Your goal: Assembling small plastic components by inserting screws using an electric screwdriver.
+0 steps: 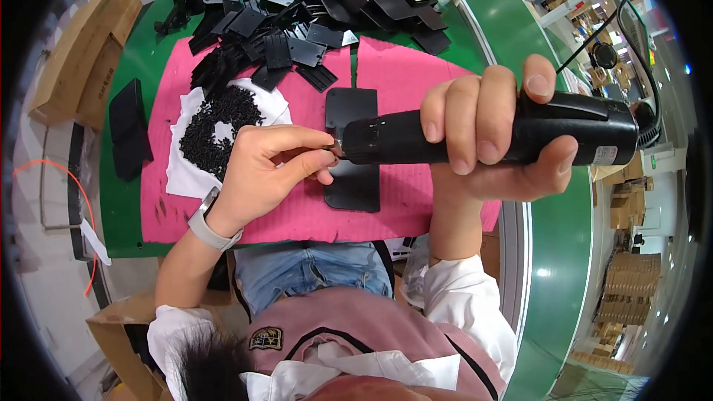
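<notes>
- Right hand (pixel 497 122): wrapped around the body of a black handheld power tool (pixel 405 137), fingers over the top and thumb below; the tool lies nearly level, nose toward the left hand.
- Left hand (pixel 271 163): thumb and forefinger drawn close together at the tool's tip; whether they grip a small piece cannot be told.
- Black flat part (pixel 353 191): on the pink sheet (pixel 405 67), beneath the tool's nose, visible on both sides of it.
- Small black pieces (pixel 212 137): heaped on a white cloth (pixel 180 178), beside the left hand.
- Pile of black plates and frames (pixel 304 7): at the far side of the green table (pixel 122 230), partly overlapping the pink sheet.
- Dark flat pieces (pixel 128 130): at the table's left edge.
- Grey wristband (pixel 199 226): on the left wrist.
</notes>
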`<state>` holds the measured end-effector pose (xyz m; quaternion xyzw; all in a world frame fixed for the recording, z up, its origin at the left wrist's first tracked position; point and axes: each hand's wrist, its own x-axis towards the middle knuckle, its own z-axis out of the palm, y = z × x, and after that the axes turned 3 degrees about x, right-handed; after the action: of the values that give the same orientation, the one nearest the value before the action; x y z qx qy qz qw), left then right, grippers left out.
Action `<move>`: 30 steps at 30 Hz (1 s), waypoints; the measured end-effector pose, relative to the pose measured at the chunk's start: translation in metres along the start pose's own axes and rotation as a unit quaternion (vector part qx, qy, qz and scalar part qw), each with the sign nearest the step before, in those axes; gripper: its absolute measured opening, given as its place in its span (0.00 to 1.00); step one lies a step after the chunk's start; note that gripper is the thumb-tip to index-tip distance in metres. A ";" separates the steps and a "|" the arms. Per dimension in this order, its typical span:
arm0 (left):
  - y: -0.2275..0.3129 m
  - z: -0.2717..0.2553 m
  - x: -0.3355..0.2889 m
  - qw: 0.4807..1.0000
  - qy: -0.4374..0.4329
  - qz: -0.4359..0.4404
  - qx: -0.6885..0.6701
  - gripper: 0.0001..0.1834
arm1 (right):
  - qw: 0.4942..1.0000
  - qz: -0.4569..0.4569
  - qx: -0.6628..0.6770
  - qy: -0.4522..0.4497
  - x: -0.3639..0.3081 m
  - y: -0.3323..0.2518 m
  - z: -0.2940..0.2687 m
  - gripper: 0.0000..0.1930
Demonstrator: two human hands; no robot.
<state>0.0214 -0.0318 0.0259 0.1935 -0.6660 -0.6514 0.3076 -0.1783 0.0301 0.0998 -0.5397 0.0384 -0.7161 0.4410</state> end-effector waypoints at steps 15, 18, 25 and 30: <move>-0.006 0.005 0.001 0.994 0.023 0.037 0.104 0.05 | 0.997 0.022 0.000 0.078 -0.009 0.008 -0.008 0.19; -0.008 0.004 0.004 0.997 -0.024 -0.056 0.055 0.06 | 0.991 0.016 0.043 0.125 -0.012 0.009 -0.015 0.18; -0.019 0.007 0.006 0.974 0.036 0.012 0.223 0.03 | 0.992 0.059 -0.078 0.075 -0.013 -0.018 -0.037 0.18; -0.018 0.015 0.007 0.973 0.000 -0.024 0.228 0.04 | 0.978 0.093 -0.160 0.099 -0.021 -0.014 -0.044 0.18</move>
<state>0.0036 -0.0266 0.0098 0.2745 -0.7919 -0.4898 0.2400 -0.2211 0.0346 0.0733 -0.5241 0.2461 -0.7060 0.4077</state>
